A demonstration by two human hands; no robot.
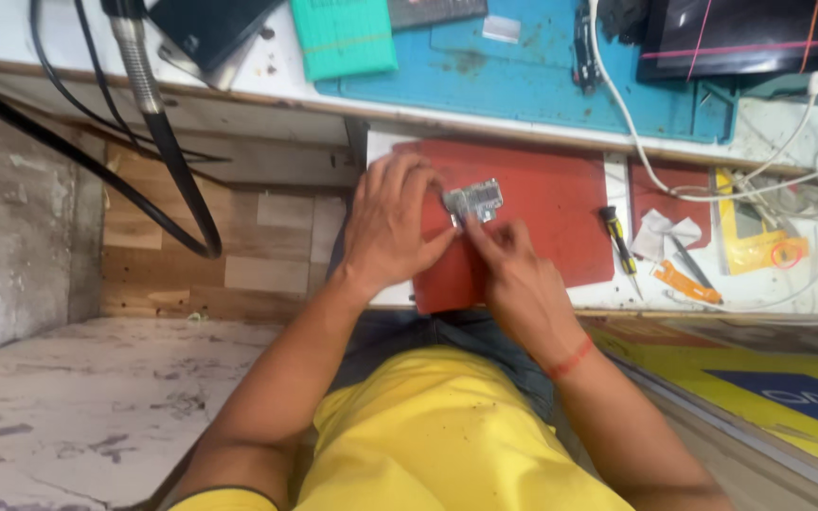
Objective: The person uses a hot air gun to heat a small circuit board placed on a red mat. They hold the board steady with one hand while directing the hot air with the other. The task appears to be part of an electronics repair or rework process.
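My left hand [388, 227] and my right hand [515, 274] each pinch the little silver metal board [474, 202] over the red mat [560, 213] on the counter [381, 147].

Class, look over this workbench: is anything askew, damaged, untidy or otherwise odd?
The red mat lies crooked, its near corner overhanging the shelf edge. Tangled white cables clutter the right side. The blue mat is stained. Both hands hold a small metal board.

Electronics repair workshop, blue work mat [523, 71], screwdriver [619, 238], cables [636, 132]
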